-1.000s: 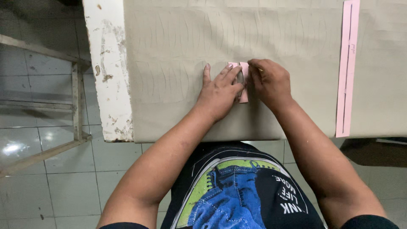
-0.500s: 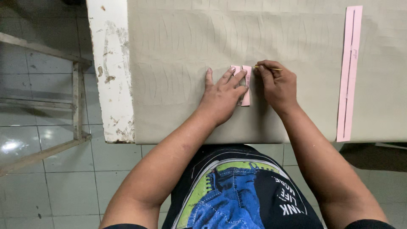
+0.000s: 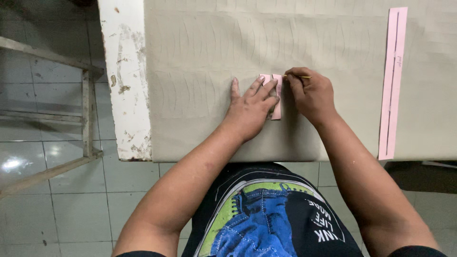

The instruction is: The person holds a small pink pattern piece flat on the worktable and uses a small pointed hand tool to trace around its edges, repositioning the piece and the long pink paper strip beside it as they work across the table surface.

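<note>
The left hand (image 3: 250, 112) lies flat, fingers spread, pinning a small pink card (image 3: 276, 97) to the cloth (image 3: 200, 71); its long axis runs away from the person; the right hand (image 3: 312, 95), pinching a thin pencil (image 3: 299, 76), sits just right of the card's far end.

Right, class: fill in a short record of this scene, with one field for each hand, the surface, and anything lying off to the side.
left hand: flat, pressing small pink paper template
right hand: holds thin yellow pencil at the template's top edge
surface: beige cloth over worn white table
aside: long pink paper strip, right of hands
</note>
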`<state>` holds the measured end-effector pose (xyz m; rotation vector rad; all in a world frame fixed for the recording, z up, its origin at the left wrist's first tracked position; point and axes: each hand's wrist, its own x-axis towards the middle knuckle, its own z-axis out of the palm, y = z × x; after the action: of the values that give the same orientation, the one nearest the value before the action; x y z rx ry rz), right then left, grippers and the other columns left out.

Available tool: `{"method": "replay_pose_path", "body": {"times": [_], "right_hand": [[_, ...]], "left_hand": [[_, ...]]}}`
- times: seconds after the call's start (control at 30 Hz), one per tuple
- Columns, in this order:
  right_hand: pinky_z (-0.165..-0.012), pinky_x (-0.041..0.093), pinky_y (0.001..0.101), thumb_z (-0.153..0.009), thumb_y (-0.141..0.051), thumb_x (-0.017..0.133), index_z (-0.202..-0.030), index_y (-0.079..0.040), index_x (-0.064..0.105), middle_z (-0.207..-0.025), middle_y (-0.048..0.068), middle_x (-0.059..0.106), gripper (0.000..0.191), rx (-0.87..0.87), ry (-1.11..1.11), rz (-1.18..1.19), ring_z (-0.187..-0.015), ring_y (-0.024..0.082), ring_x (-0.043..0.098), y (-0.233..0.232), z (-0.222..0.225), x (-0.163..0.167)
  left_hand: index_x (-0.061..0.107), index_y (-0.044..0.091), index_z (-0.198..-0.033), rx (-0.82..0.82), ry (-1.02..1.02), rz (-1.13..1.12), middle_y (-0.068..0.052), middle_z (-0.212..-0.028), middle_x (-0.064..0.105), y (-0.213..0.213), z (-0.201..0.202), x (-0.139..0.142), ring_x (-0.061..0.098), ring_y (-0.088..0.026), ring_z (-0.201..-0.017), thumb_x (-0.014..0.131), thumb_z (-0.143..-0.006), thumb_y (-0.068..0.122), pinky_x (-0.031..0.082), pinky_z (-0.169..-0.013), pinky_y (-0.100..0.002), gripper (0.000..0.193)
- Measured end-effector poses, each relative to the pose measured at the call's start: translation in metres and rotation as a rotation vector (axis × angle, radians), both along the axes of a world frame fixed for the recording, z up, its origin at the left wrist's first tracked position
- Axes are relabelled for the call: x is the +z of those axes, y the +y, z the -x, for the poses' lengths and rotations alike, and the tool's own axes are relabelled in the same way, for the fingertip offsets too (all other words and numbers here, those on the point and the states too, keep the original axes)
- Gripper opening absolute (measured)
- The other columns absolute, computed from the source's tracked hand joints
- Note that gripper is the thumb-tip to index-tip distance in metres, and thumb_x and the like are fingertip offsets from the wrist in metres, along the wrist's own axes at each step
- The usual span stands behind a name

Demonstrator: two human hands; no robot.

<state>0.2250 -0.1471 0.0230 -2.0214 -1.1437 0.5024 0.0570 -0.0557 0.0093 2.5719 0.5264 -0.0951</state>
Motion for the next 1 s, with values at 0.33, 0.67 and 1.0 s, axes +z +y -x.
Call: {"method": "replay_pose_path", "body": {"times": [0.33, 0.67, 1.0], "right_hand": [[-0.078, 0.058, 0.0262, -0.104, -0.007, 0.064, -0.111, -0.003, 0.073, -0.097, 0.007, 0.078, 0.012, -0.008, 0.173, 0.025, -0.086, 0.015, 0.074, 0.009, 0.006, 0.000], [-0.081, 0.059, 0.0319, -0.101, -0.009, 0.069, -0.110, -0.006, 0.075, -0.105, 0.008, 0.078, 0.012, 0.144, -0.129, -0.009, -0.093, 0.022, 0.075, 0.009, 0.004, 0.001], [-0.076, 0.059, 0.0338, -0.102, -0.015, 0.070, -0.112, -0.009, 0.074, -0.100, 0.008, 0.077, 0.012, 0.100, -0.104, 0.129, -0.086, 0.023, 0.076, 0.011, 0.000, 0.002]], "left_hand": [[0.062, 0.027, -0.133, 0.006, 0.026, 0.011, 0.000, -0.163, 0.029, 0.001, -0.002, 0.000, 0.028, -0.025, -0.151, 0.050, -0.096, 0.018, 0.008, -0.113, -0.081, 0.040], [0.063, 0.024, -0.130, -0.051, -0.016, -0.137, -0.003, -0.160, 0.038, -0.005, 0.004, -0.011, 0.033, -0.026, -0.151, 0.050, -0.098, 0.022, 0.011, -0.118, -0.075, 0.035], [0.063, 0.023, -0.126, -0.005, -0.106, -0.111, -0.001, -0.154, 0.045, -0.010, 0.006, -0.018, 0.039, -0.023, -0.147, 0.050, -0.097, 0.025, 0.014, -0.116, -0.077, 0.031]]}}
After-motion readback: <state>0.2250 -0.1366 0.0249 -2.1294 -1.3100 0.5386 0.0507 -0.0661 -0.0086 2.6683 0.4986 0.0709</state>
